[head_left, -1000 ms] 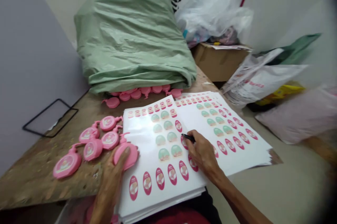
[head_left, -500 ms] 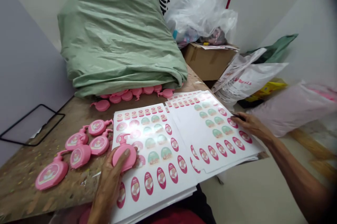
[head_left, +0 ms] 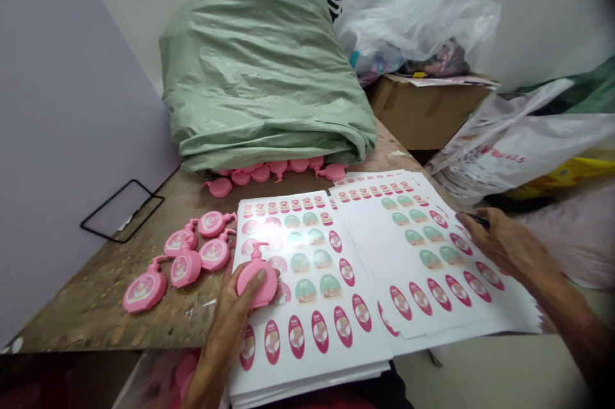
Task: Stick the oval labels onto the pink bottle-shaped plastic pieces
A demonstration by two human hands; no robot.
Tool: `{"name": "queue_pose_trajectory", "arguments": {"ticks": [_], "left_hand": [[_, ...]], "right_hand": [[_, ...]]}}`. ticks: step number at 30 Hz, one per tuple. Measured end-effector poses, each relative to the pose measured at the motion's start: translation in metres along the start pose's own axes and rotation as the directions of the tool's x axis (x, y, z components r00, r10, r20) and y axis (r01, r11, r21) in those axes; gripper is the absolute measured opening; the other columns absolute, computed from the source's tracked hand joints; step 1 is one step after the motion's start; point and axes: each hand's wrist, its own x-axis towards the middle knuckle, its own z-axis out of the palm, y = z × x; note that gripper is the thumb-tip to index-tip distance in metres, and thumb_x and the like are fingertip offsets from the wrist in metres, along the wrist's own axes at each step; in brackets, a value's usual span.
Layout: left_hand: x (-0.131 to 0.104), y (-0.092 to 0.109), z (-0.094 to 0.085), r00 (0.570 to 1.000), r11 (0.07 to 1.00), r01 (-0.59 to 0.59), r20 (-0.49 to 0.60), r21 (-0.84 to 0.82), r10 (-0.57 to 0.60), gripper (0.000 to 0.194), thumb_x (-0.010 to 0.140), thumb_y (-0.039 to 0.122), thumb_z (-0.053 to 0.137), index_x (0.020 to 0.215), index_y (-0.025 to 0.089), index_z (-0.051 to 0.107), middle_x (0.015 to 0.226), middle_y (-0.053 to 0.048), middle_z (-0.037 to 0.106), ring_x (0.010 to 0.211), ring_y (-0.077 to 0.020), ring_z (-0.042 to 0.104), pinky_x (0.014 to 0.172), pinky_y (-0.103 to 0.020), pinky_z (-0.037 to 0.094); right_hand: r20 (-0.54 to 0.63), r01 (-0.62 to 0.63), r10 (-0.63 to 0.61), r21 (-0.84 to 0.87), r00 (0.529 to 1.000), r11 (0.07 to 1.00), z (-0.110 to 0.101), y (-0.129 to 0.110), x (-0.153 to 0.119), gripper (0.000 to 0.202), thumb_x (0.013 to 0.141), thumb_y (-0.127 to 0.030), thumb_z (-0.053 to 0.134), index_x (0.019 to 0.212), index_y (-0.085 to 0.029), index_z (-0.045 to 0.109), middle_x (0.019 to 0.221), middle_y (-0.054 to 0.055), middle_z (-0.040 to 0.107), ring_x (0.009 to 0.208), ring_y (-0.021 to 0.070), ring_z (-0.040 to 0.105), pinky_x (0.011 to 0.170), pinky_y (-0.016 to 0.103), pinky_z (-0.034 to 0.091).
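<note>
One bottle [head_left: 254, 282] clasped in left hand [head_left: 227, 309], right hand [head_left: 510, 249] pinching tool [head_left: 479, 222] near sheets' edge [head_left: 444, 202]

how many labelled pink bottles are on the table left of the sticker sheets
5, clustered: the front-left bottle, the middle bottle, the back-left bottle, the farthest bottle and the right-hand bottle.

Pale green, creased sack [head_left: 269, 69]
</note>
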Motion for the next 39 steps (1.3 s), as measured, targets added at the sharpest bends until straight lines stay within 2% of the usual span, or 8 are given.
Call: {"name": "queue_pose_trajectory", "arguments": {"ticks": [2, 6, 9, 13, 17, 21, 28, 39], "left_hand": [[0.006, 0.009, 0.003, 0.998, 1.0, -0.023, 0.063, -0.01, 0.023, 0.048, 0.075, 0.047, 0.073, 0.11, 0.016, 0.064, 0.098, -0.012, 0.073, 0.081, -0.0237, 0.071, 0.065, -0.03, 0.059], [0.035, 0.031, 0.03, 0.975, 0.993, -0.114, 0.188, -0.014, 0.114, 0.044, 0.077, 0.045, 0.072, 0.108, 0.015, 0.063, 0.096, -0.011, 0.072, 0.075, -0.0193, 0.07, 0.068, -0.029, 0.058], [0.06, 0.038, 0.058, 0.97, 0.992, -0.076, 0.223, -0.097, 0.096, 0.04, 0.075, 0.041, 0.074, 0.1, 0.012, 0.063, 0.092, -0.011, 0.071, 0.073, -0.0192, 0.07, 0.065, -0.03, 0.059], [0.083, 0.037, 0.072, 0.981, 0.98, 0.019, 0.192, -0.197, 0.02, 0.038, 0.074, 0.038, 0.076, 0.098, 0.012, 0.061, 0.088, -0.011, 0.07, 0.071, -0.0185, 0.07, 0.063, -0.029, 0.059], [0.093, 0.035, 0.051, 0.989, 0.961, -0.056, 0.116, -0.272, 0.091, 0.034, 0.075, 0.034, 0.075, 0.098, 0.012, 0.062, 0.086, -0.008, 0.069, 0.071, -0.0165, 0.069, 0.065, -0.028, 0.06], [0.093, 0.031, 0.029, 0.994, 0.95, -0.1, 0.01, -0.296, 0.108, 0.032, 0.074, 0.033, 0.076, 0.094, 0.012, 0.061, 0.082, -0.007, 0.068, 0.069, -0.0158, 0.069, 0.064, -0.028, 0.06], [0.087, 0.025, 0.022, 0.996, 0.949, -0.087, -0.038, -0.304, 0.079, 0.037, 0.075, 0.036, 0.076, 0.098, 0.013, 0.059, 0.087, -0.008, 0.068, 0.071, -0.0202, 0.071, 0.064, -0.035, 0.062], [0.09, 0.014, 0.009, 0.994, 0.973, -0.109, 0.006, -0.202, 0.113, 0.043, 0.076, 0.043, 0.075, 0.102, 0.013, 0.06, 0.097, -0.012, 0.066, 0.075, -0.0231, 0.073, 0.062, -0.033, 0.062]], "right_hand": [[0.111, 0.006, -0.005, -0.017, 0.994, 1.0, 0.018, -0.048, -0.006, 0.027, 0.086, -0.049, 0.053, 0.072, -0.028, 0.058, 0.066, 0.012, 0.063, 0.056, 0.0253, 0.053, 0.059, 0.042, 0.037], [0.317, 0.176, -0.251, 0.247, 0.914, 0.953, 0.082, -0.158, -0.027, 0.019, 0.09, -0.041, 0.047, 0.083, -0.025, 0.054, 0.083, 0.006, 0.068, 0.071, 0.0206, 0.06, 0.065, 0.033, 0.044], [0.322, 0.316, -0.371, 0.211, 0.871, 0.925, 0.131, -0.204, -0.039, 0.014, 0.09, -0.033, 0.047, 0.081, -0.024, 0.054, 0.081, 0.004, 0.067, 0.076, 0.0194, 0.058, 0.07, 0.032, 0.042], [0.291, 0.355, -0.383, 0.146, 0.877, 0.923, 0.161, -0.208, -0.039, 0.012, 0.088, -0.028, 0.049, 0.08, -0.023, 0.056, 0.083, 0.006, 0.067, 0.082, 0.0224, 0.056, 0.077, 0.036, 0.039], [0.293, 0.337, -0.373, 0.168, 0.88, 0.926, 0.163, -0.21, -0.038, 0.014, 0.089, -0.029, 0.048, 0.082, -0.023, 0.058, 0.083, 0.004, 0.068, 0.08, 0.0209, 0.056, 0.075, 0.033, 0.039], [0.331, 0.315, -0.37, 0.208, 0.868, 0.926, 0.172, -0.236, -0.049, 0.015, 0.09, -0.03, 0.048, 0.081, -0.024, 0.058, 0.079, 0.0, 0.069, 0.076, 0.0181, 0.058, 0.068, 0.029, 0.037], [0.321, 0.39, -0.415, 0.142, 0.851, 0.91, 0.203, -0.258, -0.079, 0.012, 0.09, -0.026, 0.05, 0.083, -0.022, 0.058, 0.084, 0.004, 0.068, 0.083, 0.0219, 0.055, 0.073, 0.034, 0.031], [0.32, 0.483, -0.496, 0.125, 0.808, 0.867, 0.203, -0.254, -0.078, 0.013, 0.09, -0.021, 0.048, 0.084, -0.02, 0.059, 0.085, 0.004, 0.067, 0.085, 0.0216, 0.053, 0.075, 0.035, 0.027]]}}
